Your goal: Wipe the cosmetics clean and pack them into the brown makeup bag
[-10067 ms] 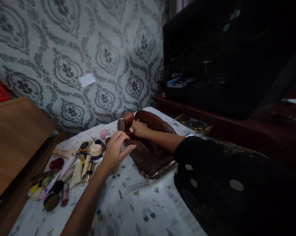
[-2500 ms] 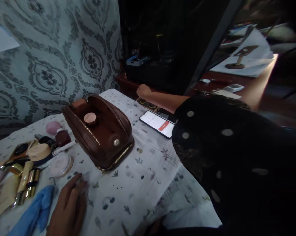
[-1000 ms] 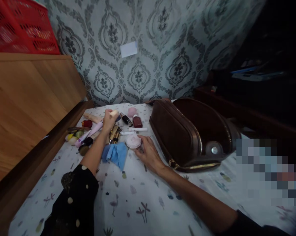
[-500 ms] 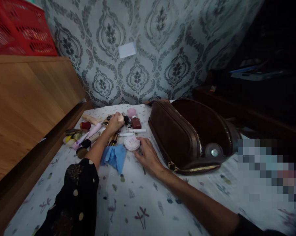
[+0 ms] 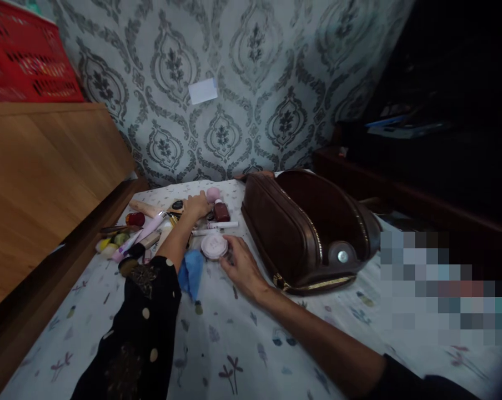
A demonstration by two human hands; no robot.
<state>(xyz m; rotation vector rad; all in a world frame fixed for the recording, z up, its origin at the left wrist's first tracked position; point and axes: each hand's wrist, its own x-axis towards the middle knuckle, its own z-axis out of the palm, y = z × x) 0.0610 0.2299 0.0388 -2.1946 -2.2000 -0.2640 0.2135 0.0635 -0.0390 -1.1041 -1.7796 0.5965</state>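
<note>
Right fingers (image 5: 235,243) parted, touching round compact (image 5: 214,245); left fingers (image 5: 201,201): hold unclear; brown bag (image 5: 278,230) unzipped, inside dark.

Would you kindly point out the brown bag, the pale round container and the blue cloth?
Brown bag (image 5: 290,236): head view, on its side panel.
Pale round container (image 5: 214,245): head view, on its top.
Blue cloth (image 5: 191,271): head view, on its visible middle.

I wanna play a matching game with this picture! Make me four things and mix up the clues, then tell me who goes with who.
Things:
1. bag
2. cloth
3. round compact
4. basket

Clues:
A. blue
B. up on the wooden furniture
C. brown, open at the top
D. at the tips of the right hand

Right pairs: 1-C, 2-A, 3-D, 4-B
</note>
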